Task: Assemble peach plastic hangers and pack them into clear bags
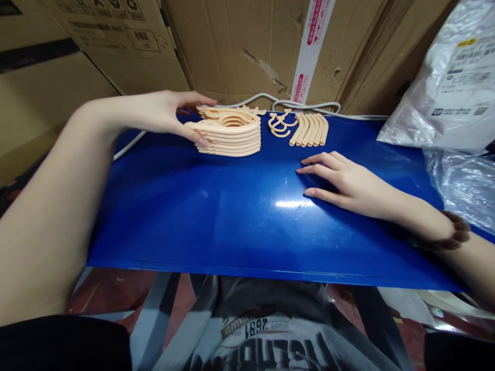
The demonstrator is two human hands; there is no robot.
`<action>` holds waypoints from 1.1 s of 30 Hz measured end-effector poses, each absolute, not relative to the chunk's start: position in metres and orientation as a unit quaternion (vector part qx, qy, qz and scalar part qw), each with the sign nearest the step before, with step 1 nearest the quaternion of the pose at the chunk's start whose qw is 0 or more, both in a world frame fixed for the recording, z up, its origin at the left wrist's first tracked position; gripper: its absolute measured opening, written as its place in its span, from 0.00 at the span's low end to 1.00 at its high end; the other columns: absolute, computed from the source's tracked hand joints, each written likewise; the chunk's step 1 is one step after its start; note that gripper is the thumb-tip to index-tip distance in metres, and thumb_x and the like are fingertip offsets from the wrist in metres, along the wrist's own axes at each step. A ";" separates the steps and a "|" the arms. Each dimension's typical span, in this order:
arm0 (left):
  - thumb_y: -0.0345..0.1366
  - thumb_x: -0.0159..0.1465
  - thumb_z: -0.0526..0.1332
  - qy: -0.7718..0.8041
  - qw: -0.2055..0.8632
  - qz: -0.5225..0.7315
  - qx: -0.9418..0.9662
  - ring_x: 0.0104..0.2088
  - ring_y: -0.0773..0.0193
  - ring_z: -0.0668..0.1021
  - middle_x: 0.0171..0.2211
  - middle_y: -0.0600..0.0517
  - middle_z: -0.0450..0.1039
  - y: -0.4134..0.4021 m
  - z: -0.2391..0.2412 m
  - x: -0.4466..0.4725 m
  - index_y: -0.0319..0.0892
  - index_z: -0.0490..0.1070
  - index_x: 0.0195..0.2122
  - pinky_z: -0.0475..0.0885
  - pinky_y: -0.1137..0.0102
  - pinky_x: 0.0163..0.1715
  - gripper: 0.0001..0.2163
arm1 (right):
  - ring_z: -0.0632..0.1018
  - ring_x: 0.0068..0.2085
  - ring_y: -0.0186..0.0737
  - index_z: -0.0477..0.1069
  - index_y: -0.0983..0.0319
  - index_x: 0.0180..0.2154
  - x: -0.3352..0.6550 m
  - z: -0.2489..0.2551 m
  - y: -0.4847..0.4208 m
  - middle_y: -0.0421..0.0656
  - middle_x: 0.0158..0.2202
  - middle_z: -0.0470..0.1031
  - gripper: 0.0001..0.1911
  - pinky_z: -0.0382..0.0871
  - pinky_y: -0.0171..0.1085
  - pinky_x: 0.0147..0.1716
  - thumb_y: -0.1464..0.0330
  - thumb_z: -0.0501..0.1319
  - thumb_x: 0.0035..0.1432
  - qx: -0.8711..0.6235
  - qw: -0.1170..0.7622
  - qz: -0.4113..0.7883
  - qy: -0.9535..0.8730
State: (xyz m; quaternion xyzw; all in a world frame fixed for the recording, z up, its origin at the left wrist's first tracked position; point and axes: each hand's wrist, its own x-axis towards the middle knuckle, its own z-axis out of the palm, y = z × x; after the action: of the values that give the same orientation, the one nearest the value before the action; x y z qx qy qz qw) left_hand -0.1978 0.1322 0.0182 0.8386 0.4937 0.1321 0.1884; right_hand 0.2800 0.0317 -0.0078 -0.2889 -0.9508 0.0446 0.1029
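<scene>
A stack of cream plastic clothes hangers [232,139] lies at the back of the blue table [232,221]. My left hand [166,113] is around the left end of this stack, its thumb on the near side and its fingers at the far side, partly hidden. To the right of the stack are several loose cream hanger hooks [281,123]. Beside them, several short curved cream hanger arms [309,130] lie in a row. Fingers spread, my right hand [344,183] rests over the table in front of these arms and holds nothing.
Large cardboard boxes [240,46] stand behind the table and at the left. A white cable [325,105] runs along the back edge. At the right lie a clear plastic parcel bag [436,103] with a label and more clear plastic film [464,180].
</scene>
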 end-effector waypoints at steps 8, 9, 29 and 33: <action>0.79 0.51 0.68 0.558 0.181 0.133 0.799 0.65 0.47 0.76 0.72 0.43 0.74 0.078 0.041 -0.153 0.40 0.64 0.77 0.64 0.43 0.73 0.62 | 0.80 0.61 0.59 0.78 0.63 0.64 0.281 -0.010 0.032 0.57 0.65 0.78 0.34 0.75 0.60 0.65 0.45 0.53 0.78 -0.277 0.106 0.033 -0.954; 0.80 0.50 0.68 0.558 0.187 0.138 0.797 0.65 0.47 0.77 0.72 0.42 0.74 0.076 0.041 -0.151 0.40 0.65 0.77 0.65 0.43 0.72 0.63 | 0.80 0.61 0.59 0.78 0.63 0.64 0.281 -0.010 0.032 0.57 0.64 0.78 0.34 0.75 0.59 0.65 0.45 0.53 0.79 -0.277 0.104 0.032 -0.955; 0.88 0.47 0.60 0.509 0.098 0.118 0.847 0.53 0.57 0.83 0.62 0.43 0.82 0.108 0.024 -0.179 0.38 0.73 0.70 0.82 0.52 0.56 0.64 | 0.80 0.61 0.60 0.78 0.64 0.65 0.282 -0.009 0.032 0.58 0.65 0.78 0.34 0.76 0.61 0.64 0.45 0.53 0.79 -0.274 0.104 0.028 -0.956; 0.89 0.46 0.58 0.516 0.105 0.117 0.842 0.55 0.55 0.83 0.63 0.43 0.82 0.104 0.027 -0.174 0.40 0.73 0.70 0.80 0.45 0.59 0.65 | 0.80 0.61 0.60 0.78 0.65 0.65 0.282 -0.009 0.032 0.58 0.65 0.77 0.34 0.76 0.61 0.64 0.46 0.53 0.79 -0.273 0.103 0.026 -0.956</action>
State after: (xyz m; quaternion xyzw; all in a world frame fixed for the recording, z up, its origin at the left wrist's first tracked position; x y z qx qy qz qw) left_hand -0.1744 0.1039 0.0269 0.8420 0.5161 0.1167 0.1055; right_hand 0.2817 0.0319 -0.0088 -0.2725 -0.9563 0.0262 0.1028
